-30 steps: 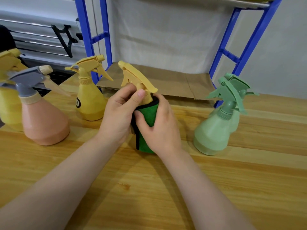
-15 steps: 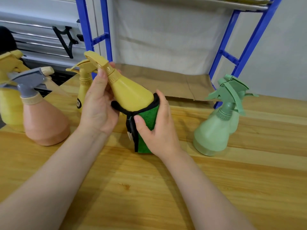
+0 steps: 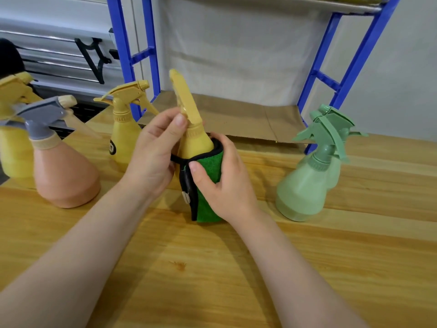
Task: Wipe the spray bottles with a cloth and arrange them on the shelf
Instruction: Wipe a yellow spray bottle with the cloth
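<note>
A yellow spray bottle (image 3: 194, 140) stands nearly upright at the table's middle, its lower body wrapped in a green cloth (image 3: 208, 185) with a black hem. My left hand (image 3: 153, 152) grips the bottle's neck just under the trigger head. My right hand (image 3: 222, 176) curls round the cloth and presses it against the bottle's body. The bottle's base is hidden by the cloth. Behind it, the blue shelf (image 3: 314, 74) has a lower level lined with brown cardboard (image 3: 248, 114).
On the wooden table (image 3: 212, 268) stand a second yellow bottle (image 3: 123, 129), a pink bottle with a grey trigger (image 3: 61, 166) and another yellow bottle (image 3: 11, 138) at the left. Two pale green bottles (image 3: 309, 176) stand close together at the right.
The held bottle was tilted to the left half a second ago and is now nearly upright. My left hand slid from the trigger head down to the neck. The cloth stays wrapped round the body.
</note>
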Demonstrator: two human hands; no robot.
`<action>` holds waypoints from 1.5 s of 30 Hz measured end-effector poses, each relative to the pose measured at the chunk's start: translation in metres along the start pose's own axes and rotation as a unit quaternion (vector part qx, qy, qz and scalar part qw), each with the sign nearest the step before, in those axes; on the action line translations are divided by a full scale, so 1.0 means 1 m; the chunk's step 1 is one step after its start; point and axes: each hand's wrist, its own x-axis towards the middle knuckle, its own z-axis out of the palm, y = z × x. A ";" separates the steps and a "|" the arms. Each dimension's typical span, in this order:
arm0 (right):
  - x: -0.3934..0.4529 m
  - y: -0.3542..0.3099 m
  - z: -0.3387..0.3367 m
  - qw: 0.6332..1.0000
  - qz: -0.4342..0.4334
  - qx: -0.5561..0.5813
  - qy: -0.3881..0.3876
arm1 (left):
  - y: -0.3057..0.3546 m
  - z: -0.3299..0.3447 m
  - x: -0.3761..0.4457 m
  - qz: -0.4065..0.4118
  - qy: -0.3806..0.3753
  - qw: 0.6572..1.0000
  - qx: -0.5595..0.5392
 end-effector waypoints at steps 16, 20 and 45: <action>0.004 -0.005 -0.010 0.999 0.023 -0.008 0.038 | -0.007 0.006 -0.005 0.009 -0.099 0.991 0.090; 0.004 0.000 -0.009 0.986 -0.007 -0.107 0.126 | -0.011 0.014 -0.008 0.047 -0.103 0.980 0.163; 0.004 0.011 -0.002 0.998 -0.048 -0.047 0.011 | 0.000 -0.006 0.007 0.006 0.091 0.984 -0.151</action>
